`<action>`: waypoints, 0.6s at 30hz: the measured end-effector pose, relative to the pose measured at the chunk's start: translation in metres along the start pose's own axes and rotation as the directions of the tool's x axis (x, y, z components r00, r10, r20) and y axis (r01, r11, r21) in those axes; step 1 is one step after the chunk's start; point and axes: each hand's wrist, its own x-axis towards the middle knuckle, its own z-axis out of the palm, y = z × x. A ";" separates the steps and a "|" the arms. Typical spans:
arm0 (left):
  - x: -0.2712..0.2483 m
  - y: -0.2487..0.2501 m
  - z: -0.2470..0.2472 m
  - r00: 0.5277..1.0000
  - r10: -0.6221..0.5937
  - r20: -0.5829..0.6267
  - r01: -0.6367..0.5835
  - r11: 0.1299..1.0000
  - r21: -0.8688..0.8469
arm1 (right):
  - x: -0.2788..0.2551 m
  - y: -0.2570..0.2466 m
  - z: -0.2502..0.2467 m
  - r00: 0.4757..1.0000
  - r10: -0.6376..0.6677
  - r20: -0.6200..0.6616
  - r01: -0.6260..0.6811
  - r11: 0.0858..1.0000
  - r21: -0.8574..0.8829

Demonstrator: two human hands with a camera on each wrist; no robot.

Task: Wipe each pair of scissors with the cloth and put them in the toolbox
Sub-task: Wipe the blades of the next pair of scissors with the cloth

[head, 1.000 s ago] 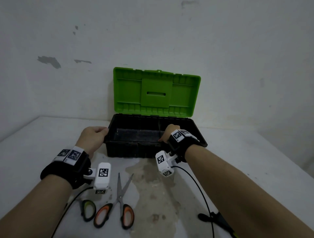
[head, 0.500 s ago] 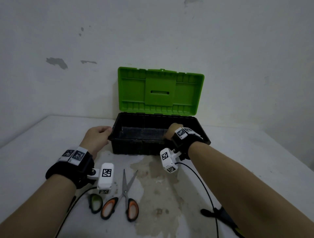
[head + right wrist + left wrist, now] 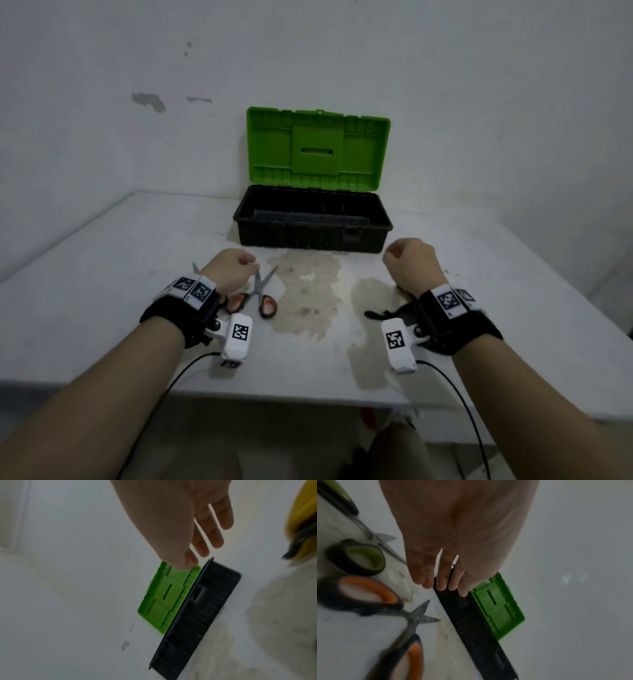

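The black toolbox (image 3: 313,228) stands at the back of the table with its green lid (image 3: 318,150) upright and open; its inside looks empty. Orange-handled scissors (image 3: 262,296) lie open on the table in front of it. My left hand (image 3: 246,263) hovers just above their blades, fingers loosely curled (image 3: 443,586) and holding nothing. Green-handled scissors (image 3: 359,557) lie beside the orange pair (image 3: 385,608), mostly hidden under my left wrist in the head view. My right hand (image 3: 394,255) hangs relaxed and empty (image 3: 209,545) right of centre, above a black and yellow pair (image 3: 387,313).
A white table (image 3: 102,274) with a brownish stain (image 3: 308,298) in its middle runs up to a white wall. Its near edge (image 3: 308,394) is close to my forearms. Cables trail from both wrist cameras.
Both hands have let go of the toolbox rim and drawn back toward me. The toolbox now stands farther back, and more of the table shows.
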 end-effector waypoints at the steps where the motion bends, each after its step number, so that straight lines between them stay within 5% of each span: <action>1: -0.008 0.001 0.002 1.000 0.007 -0.005 -0.006 0.996 0.088 | -0.008 0.014 -0.005 0.999 0.034 0.010 -0.034 0.999 -0.001; 9: -0.039 0.013 0.019 0.997 -0.074 -0.012 0.066 0.787 0.614 | -0.032 0.065 -0.023 0.964 0.257 0.063 -0.224 0.921 -0.319; 15: -0.022 0.002 0.022 0.999 -0.038 0.022 0.013 0.728 0.686 | -0.022 0.073 -0.013 0.942 0.327 0.073 -0.276 0.882 -0.382; 18: -0.026 0.007 0.020 0.998 -0.037 0.043 0.000 0.765 0.645 | -0.017 0.074 -0.015 0.960 0.281 0.015 -0.255 0.890 -0.377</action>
